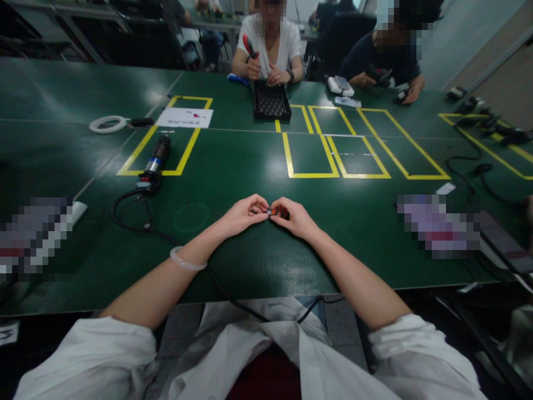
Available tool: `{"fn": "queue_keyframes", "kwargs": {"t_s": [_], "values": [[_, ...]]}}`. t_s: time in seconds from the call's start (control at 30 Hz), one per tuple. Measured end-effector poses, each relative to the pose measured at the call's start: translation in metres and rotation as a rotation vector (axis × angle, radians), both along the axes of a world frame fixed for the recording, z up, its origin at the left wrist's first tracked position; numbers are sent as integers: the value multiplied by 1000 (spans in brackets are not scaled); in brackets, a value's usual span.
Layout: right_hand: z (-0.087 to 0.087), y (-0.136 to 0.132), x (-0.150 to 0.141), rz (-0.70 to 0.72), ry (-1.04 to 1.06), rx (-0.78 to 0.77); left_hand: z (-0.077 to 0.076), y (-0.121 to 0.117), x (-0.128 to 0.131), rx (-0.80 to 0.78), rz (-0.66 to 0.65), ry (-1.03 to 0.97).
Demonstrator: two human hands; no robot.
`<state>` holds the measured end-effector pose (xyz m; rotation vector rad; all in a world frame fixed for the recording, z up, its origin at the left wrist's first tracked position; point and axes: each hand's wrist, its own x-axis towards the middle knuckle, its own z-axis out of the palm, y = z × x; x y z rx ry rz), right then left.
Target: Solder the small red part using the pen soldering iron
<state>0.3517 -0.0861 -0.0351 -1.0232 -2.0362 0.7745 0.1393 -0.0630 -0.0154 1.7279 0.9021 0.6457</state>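
Observation:
My left hand (246, 214) and my right hand (296, 218) meet above the green table (233, 261), fingertips almost touching. Between them is a small part (272, 211) with orange, black and silver on it, too small to name. The right fingers close around its dark end, while the left thumb and fingers pinch at its silver end. Much of the part is hidden by the fingers. A pale bangle (187, 260) circles my left wrist.
A dark cylindrical tool (156, 158) with a black cable (114, 214) lies left. Yellow tape rectangles (314, 176), a paper sheet (185, 118) and a cable coil (109, 124) lie beyond. A co-worker opposite holds a red-handled tool (249, 46) by a black tray (271, 115). Blurred devices (439, 225) lie right.

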Motion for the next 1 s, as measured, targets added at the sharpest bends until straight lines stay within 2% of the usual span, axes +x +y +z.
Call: {"fn": "queue_keyframes", "kwargs": {"t_s": [0.1, 0.17, 0.27, 0.33, 0.43, 0.5, 0.63, 0.73, 0.9, 1.0], "values": [[1, 0, 1, -18, -5, -7, 8, 11, -14, 114, 65, 113], [1, 0, 1, -21, -8, -16, 14, 24, -33, 264, 195, 231], [2, 1, 1, -23, -14, -29, 18, 45, -78, 511, 505, 472], [2, 1, 1, -26, -20, -31, 19, 55, -111, 596, 736, 642], [2, 1, 0, -30, -20, -33, 18, 60, -156, 559, 974, 848], [2, 1, 1, -31, -20, -36, 17, 61, -178, 452, 1050, 947], [1, 1, 1, -35, -29, -34, 17, 64, -201, 211, 1018, 1073], [1, 1, 1, -33, -28, -27, 19, 68, -205, 134, 954, 1113], [2, 1, 1, -37, -26, -28, 21, 70, -195, 205, 879, 1174], [2, 1, 2, -39, -19, -36, 20, 66, -181, 275, 854, 1131]]}}
